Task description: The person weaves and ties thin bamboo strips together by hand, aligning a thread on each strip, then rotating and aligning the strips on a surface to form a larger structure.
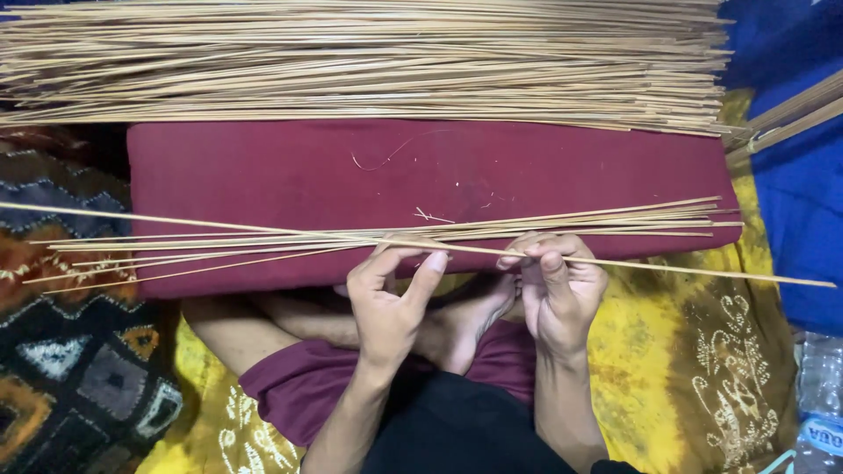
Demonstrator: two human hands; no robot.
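Observation:
My left hand (391,298) and my right hand (555,285) both pinch one long thin bamboo stick (263,231) that runs from the far left to the lower right. It lies across a small bunch of similar sticks (615,219) resting on the front part of a maroon cushion (263,175). A large heap of thin sticks (369,61) covers the cushion's far side. My crossed legs and a bare foot (465,325) show below the hands.
A yellow patterned cloth (685,351) lies under me. A dark patterned fabric (70,351) is at the left, blue fabric (799,202) at the right with a few more sticks (790,118), and a plastic bottle (821,404) at the lower right corner.

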